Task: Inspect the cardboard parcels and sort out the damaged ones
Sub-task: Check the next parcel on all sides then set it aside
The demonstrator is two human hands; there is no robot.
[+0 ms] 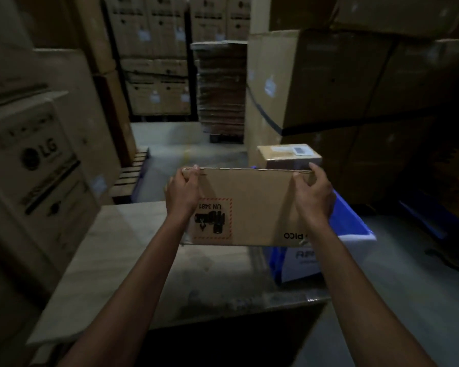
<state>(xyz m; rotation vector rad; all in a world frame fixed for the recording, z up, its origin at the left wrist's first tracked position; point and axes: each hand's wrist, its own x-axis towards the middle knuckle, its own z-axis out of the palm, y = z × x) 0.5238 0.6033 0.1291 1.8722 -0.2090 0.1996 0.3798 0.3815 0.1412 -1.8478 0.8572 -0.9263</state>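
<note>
Both hands hold a cardboard parcel (249, 205) upright above a table (112, 260) w/ left hand (182, 193) and right hand (314, 196) fingers curled over its top corners, thumbs on near face.

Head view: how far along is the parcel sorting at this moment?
Done: unclear; one smaller taped parcel sits by the blue bin, sorted or not I cannot tell. In hand: left hand and right hand grip the cardboard parcel by its top corners above the table, printed face toward the camera. Left: judging it and placing it.
</note>
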